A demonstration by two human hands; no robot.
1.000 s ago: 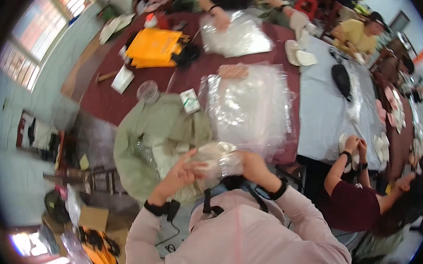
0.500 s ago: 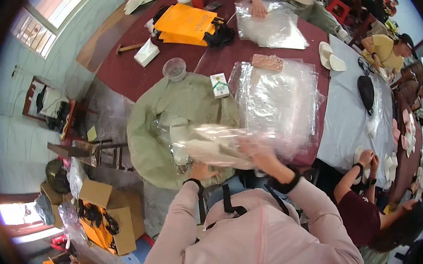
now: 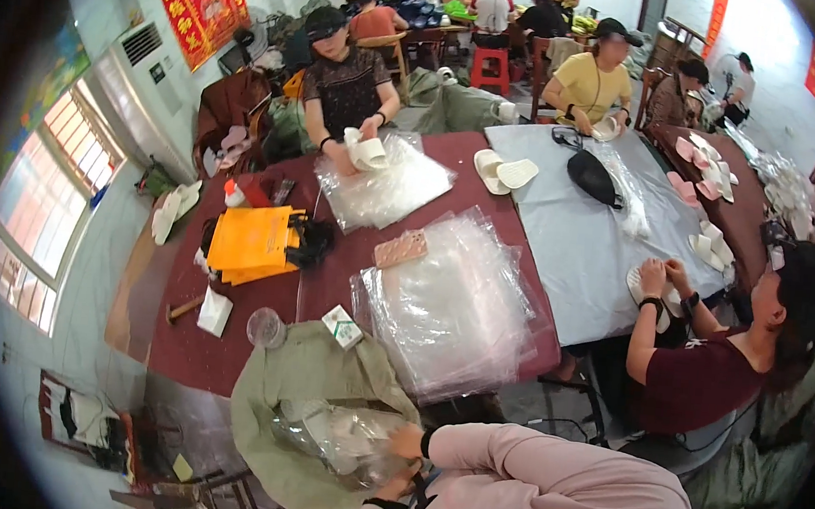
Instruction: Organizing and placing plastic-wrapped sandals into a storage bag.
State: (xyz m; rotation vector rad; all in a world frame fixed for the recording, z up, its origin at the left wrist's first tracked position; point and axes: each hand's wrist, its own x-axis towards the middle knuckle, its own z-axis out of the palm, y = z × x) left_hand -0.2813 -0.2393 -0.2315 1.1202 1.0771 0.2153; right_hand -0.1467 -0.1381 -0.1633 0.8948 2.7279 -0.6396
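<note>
A green cloth sack [image 3: 255, 424] lies open against the near edge of the table. In its mouth are pale slippers in clear plastic bags [image 3: 341, 436]. My right hand [image 3: 406, 442] is at the right end of the bagged slippers, its fingers bent against the plastic. Just below it, my left hand [image 3: 399, 485] is close to the same bag and the sack's rim; its fingers are partly hidden. Pink sleeves and black wristbands show on both my arms.
On the maroon table [image 3: 328, 291] lie clear plastic bags [image 3: 451, 306], a phone in a pink case [image 3: 400, 249], orange bags [image 3: 253, 242], a small box [image 3: 341, 327], a round tub [image 3: 267, 328] and a hammer [image 3: 185, 309]. Co-workers handle slippers across the table and at right.
My right hand has brought the bagged slippers left and down into the sack's mouth. Both hands are now close together there. The view has tilted up, showing more of the room.
</note>
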